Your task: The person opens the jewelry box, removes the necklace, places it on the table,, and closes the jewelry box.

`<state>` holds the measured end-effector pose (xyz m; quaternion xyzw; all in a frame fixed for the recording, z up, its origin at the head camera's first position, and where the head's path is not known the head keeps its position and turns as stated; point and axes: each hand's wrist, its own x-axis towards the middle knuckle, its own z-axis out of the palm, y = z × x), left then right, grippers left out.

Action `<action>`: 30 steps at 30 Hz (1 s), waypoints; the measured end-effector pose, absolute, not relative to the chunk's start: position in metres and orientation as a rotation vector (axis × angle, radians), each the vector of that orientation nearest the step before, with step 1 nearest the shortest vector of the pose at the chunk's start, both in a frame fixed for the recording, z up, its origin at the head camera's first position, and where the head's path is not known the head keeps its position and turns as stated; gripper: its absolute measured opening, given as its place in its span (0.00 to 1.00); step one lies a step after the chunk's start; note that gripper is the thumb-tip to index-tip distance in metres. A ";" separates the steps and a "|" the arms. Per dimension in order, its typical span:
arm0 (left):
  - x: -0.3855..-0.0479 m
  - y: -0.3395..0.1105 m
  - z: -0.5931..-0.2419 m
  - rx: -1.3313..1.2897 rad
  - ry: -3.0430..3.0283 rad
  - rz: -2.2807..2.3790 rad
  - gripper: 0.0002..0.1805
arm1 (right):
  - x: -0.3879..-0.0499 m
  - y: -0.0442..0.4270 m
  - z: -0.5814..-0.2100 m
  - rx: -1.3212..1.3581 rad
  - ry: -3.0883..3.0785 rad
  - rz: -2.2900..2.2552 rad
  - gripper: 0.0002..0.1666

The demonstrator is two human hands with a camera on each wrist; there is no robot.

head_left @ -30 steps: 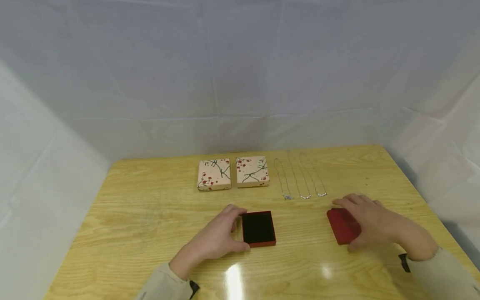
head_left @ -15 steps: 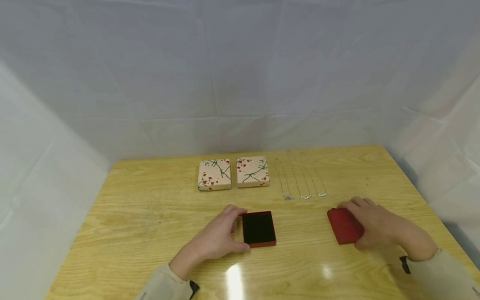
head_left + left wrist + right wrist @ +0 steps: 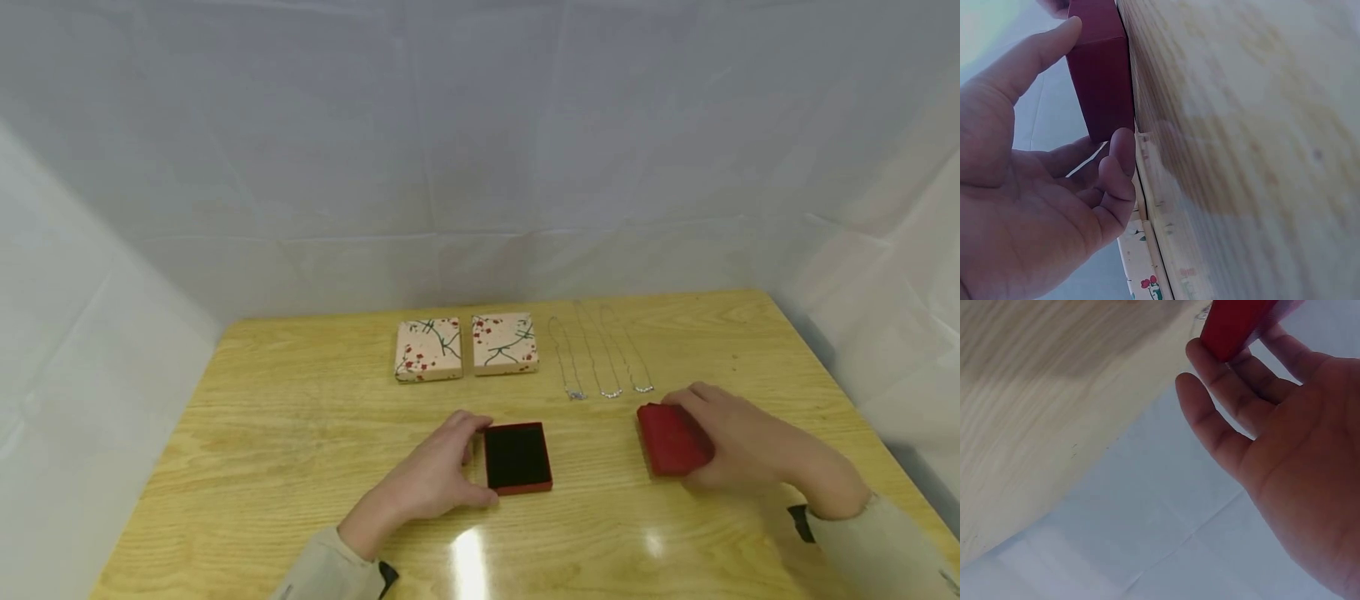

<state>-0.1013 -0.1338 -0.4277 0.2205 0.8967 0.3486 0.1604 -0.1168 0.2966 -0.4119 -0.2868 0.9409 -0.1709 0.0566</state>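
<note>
In the head view, a square red box base (image 3: 519, 490) with a black lining lies open side up on the table. My left hand (image 3: 442, 471) holds it by its left side, thumb at the near corner and fingers at the far one; the left wrist view shows the thumb on the box wall (image 3: 1102, 81). To the right, my right hand (image 3: 742, 442) grips a red box lid (image 3: 673, 440), which looks tilted and raised off the table. Fingertips touch the lid's edge (image 3: 1229, 331) in the right wrist view; the thumb is hidden there.
Two flower-patterned boxes (image 3: 429, 350) stand side by side at the back of the wooden table (image 3: 300, 458). Right of them lie three thin silver necklaces (image 3: 611, 393), chains stretched toward the back. A white cloth (image 3: 480, 150) hangs behind and on both sides.
The right hand has taken a firmer hold of the red lid, lifted it a little and moved it slightly left. My left hand and the box base have stayed put.
</note>
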 end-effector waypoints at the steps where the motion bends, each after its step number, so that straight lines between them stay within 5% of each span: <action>1: -0.101 -0.134 -0.428 0.629 2.561 0.996 0.54 | -0.117 0.293 -0.410 -0.886 2.858 -0.530 0.50; 30: -0.103 -0.129 -0.431 0.648 2.584 1.010 0.54 | -0.127 0.164 -0.398 -1.128 2.832 -0.532 0.54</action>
